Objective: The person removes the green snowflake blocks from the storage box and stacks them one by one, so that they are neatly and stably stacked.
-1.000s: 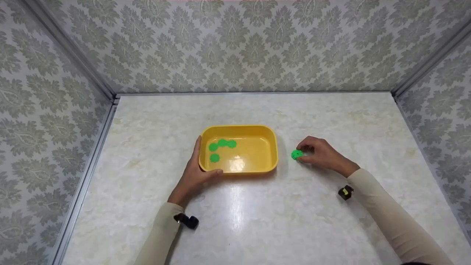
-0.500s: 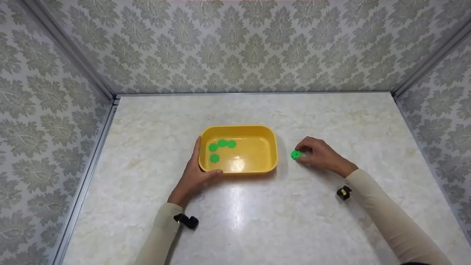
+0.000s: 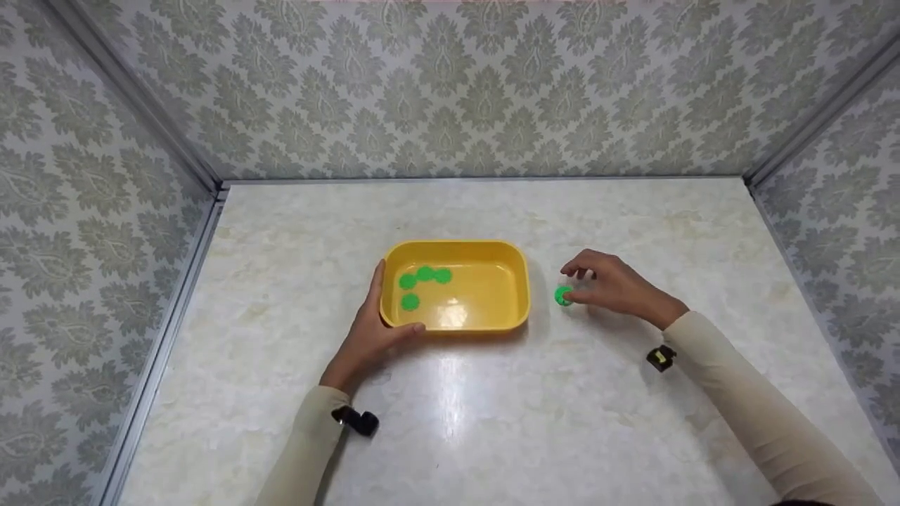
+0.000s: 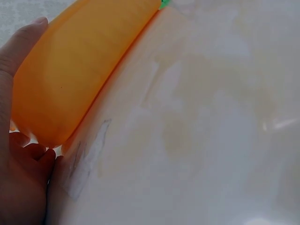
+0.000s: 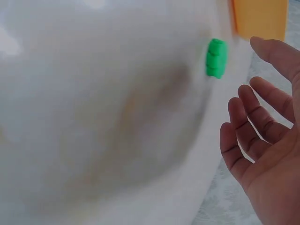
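A yellow plastic tub [image 3: 485, 292] stands on the table, and several green scalloped discs [image 3: 410, 302] lie flat inside it at its left end. My left hand [image 3: 369, 334] grips the tub's left end, thumb along the front wall. In the left wrist view, the orange-looking tub wall [image 4: 84, 61] sits between thumb and curled fingers. Right of the tub is a small green stack of discs [image 3: 562, 296]. Beside it hovers my right hand [image 3: 612, 284], its thumb overlapping the stack in the head view. The right wrist view shows the stack [image 5: 216, 58] apart from the loosely spread hand [image 5: 267, 126].
The pale marbled table [image 3: 534, 422] spreads around the tub, with patterned walls [image 3: 450, 91] at the back and sides. A small black camera sits on each wrist, the left camera [image 3: 356, 420] and the right camera [image 3: 661, 358]. A scuffed clear patch [image 4: 89, 159] marks the tabletop.
My right hand has let go of the green stack; its fingers have parted and lifted away from it. The stack has shifted very slightly left. My left hand and the tub have stayed put.
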A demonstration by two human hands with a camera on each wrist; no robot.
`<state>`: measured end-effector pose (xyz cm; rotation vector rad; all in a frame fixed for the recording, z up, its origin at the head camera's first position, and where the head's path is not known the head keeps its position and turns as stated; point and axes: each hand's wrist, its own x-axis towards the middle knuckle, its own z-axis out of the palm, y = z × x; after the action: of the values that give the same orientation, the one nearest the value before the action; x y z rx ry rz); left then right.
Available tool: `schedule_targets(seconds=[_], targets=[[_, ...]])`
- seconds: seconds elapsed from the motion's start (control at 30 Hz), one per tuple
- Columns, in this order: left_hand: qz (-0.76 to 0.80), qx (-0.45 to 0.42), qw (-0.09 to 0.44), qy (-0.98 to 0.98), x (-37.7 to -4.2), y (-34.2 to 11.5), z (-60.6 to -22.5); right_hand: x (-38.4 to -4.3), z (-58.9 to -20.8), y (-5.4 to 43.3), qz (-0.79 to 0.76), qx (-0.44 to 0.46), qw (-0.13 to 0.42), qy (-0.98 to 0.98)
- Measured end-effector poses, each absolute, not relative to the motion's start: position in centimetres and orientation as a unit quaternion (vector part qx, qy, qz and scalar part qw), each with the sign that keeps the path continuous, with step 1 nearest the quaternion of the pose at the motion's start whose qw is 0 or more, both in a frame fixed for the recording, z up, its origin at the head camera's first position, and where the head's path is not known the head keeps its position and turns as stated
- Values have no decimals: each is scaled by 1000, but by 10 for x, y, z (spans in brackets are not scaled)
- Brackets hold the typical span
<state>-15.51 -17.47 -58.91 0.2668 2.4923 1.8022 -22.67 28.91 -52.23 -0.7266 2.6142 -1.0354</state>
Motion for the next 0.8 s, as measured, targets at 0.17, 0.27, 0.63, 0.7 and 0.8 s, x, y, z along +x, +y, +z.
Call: schedule_targets(seconds=[0.17, 0.27, 0.63, 0.7, 0.8], targets=[[587, 84, 30, 805, -156, -175, -589, -232, -501, 277, -345, -264, 138, 890], [588, 79, 34, 804, -156, -175, -590, -236, -490, 269, -342, -279, 144, 886], [587, 93, 23, 804, -157, -175, -591, -246, -471, 235, -344, -319, 160, 869], [588, 95, 22, 803, -157, -175, -591, -246, -469, 228, -341, -322, 168, 867], [591, 96, 26, 800, -156, -175, -591, -248, -465, 219, -333, -335, 175, 864]])
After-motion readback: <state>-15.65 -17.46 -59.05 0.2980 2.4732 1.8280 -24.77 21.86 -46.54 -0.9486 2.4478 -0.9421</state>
